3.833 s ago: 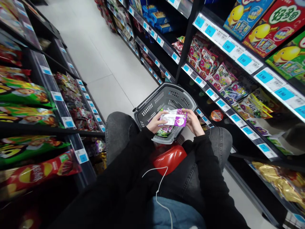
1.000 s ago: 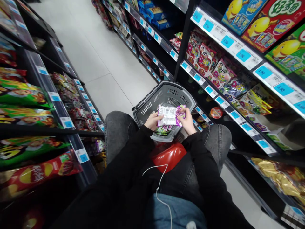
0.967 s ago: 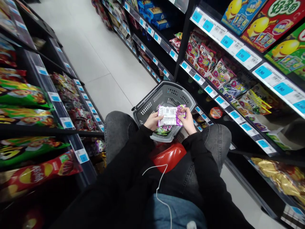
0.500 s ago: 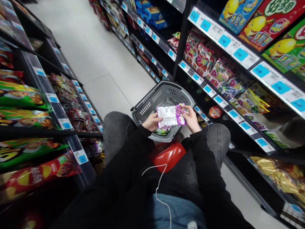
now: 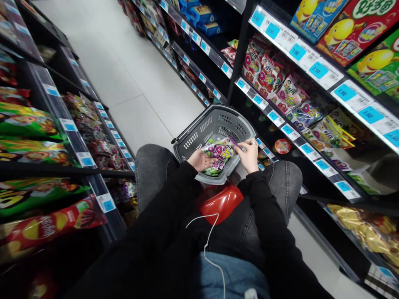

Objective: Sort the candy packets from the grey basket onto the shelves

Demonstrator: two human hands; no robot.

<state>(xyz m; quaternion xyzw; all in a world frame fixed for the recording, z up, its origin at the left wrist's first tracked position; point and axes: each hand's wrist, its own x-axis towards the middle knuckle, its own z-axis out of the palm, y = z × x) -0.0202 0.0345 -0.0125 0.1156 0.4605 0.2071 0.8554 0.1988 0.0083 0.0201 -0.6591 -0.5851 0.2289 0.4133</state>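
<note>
Above the grey shopping basket (image 5: 199,120), a purple and green bag of gummy candy (image 5: 222,150) shows its front, with grape pictures and large coloured letters. My right hand (image 5: 248,154) pinches the bag's right edge between thumb and fingers. At the lower left of the bag, my left hand (image 5: 201,160) lies with its palm turned up and its fingers stretched out against the wrapper, not closed round it. Green and purple packets (image 5: 215,171) lie in the basket underneath, partly hidden by the bag and my left hand.
A shelf on the right carries several gummy bags (image 5: 288,93) and large snack boxes (image 5: 346,31) above price tags. On the left shelf are chip bags (image 5: 46,224) and small wrapped sweets (image 5: 87,120). A red plastic object (image 5: 222,203) sits between my knees, near a white cord (image 5: 205,249).
The candy bag has turned over from its white printed back to its colourful front. My left hand has gone from gripping its edge to lying open, palm up; my right hand still pinches it.
</note>
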